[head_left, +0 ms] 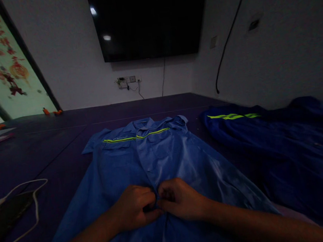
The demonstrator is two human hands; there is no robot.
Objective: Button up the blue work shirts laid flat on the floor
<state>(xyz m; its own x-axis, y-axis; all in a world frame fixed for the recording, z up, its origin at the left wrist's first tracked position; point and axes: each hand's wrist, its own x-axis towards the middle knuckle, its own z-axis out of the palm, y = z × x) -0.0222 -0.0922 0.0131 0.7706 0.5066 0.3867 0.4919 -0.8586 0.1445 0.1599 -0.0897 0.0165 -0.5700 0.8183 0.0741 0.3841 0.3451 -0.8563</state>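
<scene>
The shirt (131,166) lies flat on the dark mat (51,148), collar away from the person and front side up. Left of the shirt, bare mat runs out to a white cable (35,199). Right of the shirt, a darker jacket (282,143) lies just beside its edge, leaving little room there. Beyond the collar the mat reaches the wall under a black screen (147,18). The 2 hands meet on the shirt's front strip, low on the shirt. The left hand (134,208) and the right hand (180,200) both have their fingers curled tight, pinching the cloth between them, knuckles nearly touching.
</scene>
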